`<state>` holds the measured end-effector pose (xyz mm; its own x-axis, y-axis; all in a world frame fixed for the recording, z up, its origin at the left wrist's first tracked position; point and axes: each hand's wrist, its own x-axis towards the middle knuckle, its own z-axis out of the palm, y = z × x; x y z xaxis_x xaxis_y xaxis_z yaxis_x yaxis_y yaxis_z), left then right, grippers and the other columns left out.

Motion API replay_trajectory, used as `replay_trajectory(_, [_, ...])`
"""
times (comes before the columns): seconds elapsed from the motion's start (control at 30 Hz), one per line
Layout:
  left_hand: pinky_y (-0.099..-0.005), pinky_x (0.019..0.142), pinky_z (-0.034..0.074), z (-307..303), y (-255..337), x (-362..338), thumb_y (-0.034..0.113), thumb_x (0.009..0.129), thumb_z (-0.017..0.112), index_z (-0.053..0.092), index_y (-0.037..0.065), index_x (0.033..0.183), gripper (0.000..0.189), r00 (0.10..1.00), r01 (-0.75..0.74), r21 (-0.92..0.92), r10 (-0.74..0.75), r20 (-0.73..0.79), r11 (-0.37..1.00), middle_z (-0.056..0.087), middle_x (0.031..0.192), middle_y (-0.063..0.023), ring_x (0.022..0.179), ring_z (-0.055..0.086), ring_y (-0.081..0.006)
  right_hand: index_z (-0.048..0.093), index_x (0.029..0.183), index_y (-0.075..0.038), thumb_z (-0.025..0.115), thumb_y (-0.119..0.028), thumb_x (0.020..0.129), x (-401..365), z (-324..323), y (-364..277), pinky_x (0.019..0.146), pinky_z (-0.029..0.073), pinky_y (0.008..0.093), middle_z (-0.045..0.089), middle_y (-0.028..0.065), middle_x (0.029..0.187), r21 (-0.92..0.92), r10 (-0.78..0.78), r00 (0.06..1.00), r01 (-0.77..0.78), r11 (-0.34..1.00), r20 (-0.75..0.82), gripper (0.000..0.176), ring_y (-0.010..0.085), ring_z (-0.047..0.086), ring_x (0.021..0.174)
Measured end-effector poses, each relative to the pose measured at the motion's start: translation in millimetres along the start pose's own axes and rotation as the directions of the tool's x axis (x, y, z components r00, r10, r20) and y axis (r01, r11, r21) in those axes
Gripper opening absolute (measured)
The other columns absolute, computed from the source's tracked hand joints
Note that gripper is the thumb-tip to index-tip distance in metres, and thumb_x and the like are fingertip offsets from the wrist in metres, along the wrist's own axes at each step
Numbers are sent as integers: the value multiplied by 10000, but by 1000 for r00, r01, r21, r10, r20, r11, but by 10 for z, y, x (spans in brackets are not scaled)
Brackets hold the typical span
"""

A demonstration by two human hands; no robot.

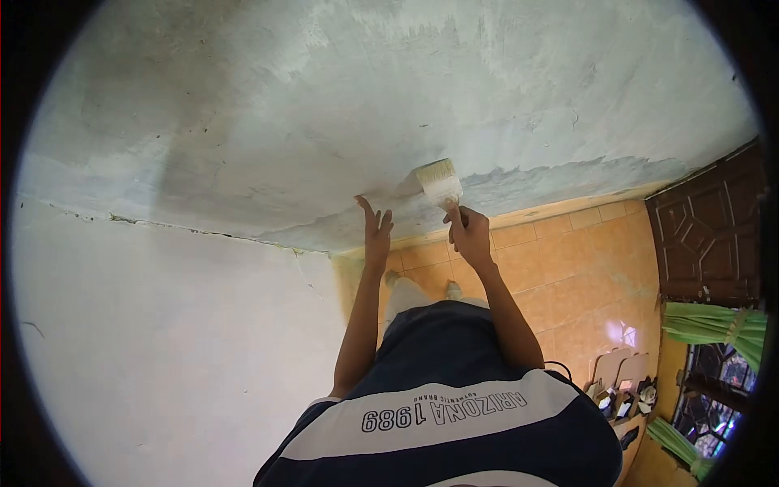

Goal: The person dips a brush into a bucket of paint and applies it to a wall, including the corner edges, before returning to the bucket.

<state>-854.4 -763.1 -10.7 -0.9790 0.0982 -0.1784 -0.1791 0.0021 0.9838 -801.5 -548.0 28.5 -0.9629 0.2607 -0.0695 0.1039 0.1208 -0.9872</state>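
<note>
My right hand (pixel 470 230) is closed round the handle of a wide paintbrush (pixel 439 180), its pale bristles pointing up against the wall (pixel 324 154). White paint covers the brush's lower part. The wall is patchy, whitish grey, with a darker grey band low down near the brush. To the left, my left hand (pixel 377 231) is raised with its fingers spread, holding nothing, and its fingertips overlap the wall in this view.
A white wall (pixel 187 325) meets the painted one at a cracked corner on the left. Orange tiles (pixel 535 276) cover the floor below. At right are a dark wooden door (pixel 706 223), green curtains (pixel 714 326) by a window, and assorted items (pixel 623 398) on the floor.
</note>
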Motion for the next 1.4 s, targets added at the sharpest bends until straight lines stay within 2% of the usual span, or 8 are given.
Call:
replay_trajectory(0.3, [-492,1173,350,166,39,-12,227,1058,515,-225,293,1595,916,999,-18,29,19,-45,999,-123,1704,-144,1513,249,-421,668,803,20,572,-357,1056,54,-27,-775,424,360,259,520,17,488,213,-70,998,68,975,2,464,67,479,419])
replay_trajectory(0.43, [-491,1173,349,120,-27,37,242,1061,512,-231,306,1591,914,999,-19,24,20,-37,1000,-118,1704,-149,1512,259,-403,656,810,8,554,-385,1064,174,95,-267,398,323,252,476,5,461,100,-144,988,149,984,-56,479,53,430,392])
replay_trajectory(0.5, [-491,1148,387,67,-72,71,246,1051,546,-185,320,1607,921,1000,14,-63,-14,-4,998,-154,1707,-90,1525,191,-431,657,799,9,554,-382,1064,61,75,-101,392,314,255,463,4,451,64,-46,998,49,997,-46,484,53,428,384])
replay_trajectory(0.63, [-502,1165,361,61,33,17,255,1050,544,-193,326,1603,925,1000,18,-57,-18,4,998,-157,1706,-98,1532,185,-416,657,801,11,545,-375,1069,-65,-17,-159,388,308,256,452,0,442,204,9,999,2,979,-52,484,54,422,377])
replay_trajectory(0.83, [-497,1162,363,76,134,-13,240,1072,483,-222,346,1591,882,999,49,-141,-45,27,989,-125,1707,-128,1551,178,-323,654,825,12,531,-356,1078,16,-13,-897,389,301,238,491,10,474,269,-180,977,204,941,-111,463,51,431,392])
replay_trajectory(1.23, [-515,1166,362,58,232,30,241,1043,546,-189,306,1608,929,995,97,-249,-95,18,964,-113,1712,-97,1558,144,-324,626,972,9,543,-356,1070,-88,54,-301,396,329,220,536,23,529,339,14,997,15,941,-82,387,49,458,427])
replay_trajectory(1.33, [-516,1157,382,103,205,0,280,1063,517,-156,294,1618,872,993,108,-130,-113,-37,986,-120,1706,-117,1561,146,-322,603,916,10,546,-325,1073,-125,-16,-488,406,355,237,552,31,545,380,-116,981,167,910,-153,374,51,468,439])
replay_trajectory(1.4, [-559,1172,330,179,245,16,254,1038,565,-91,175,1635,889,958,-42,146,81,-277,988,-163,1680,-215,1546,121,-437,600,1005,-11,519,-313,1080,-149,-43,-705,412,367,208,554,22,602,390,-151,969,219,895,-197,322,42,440,449])
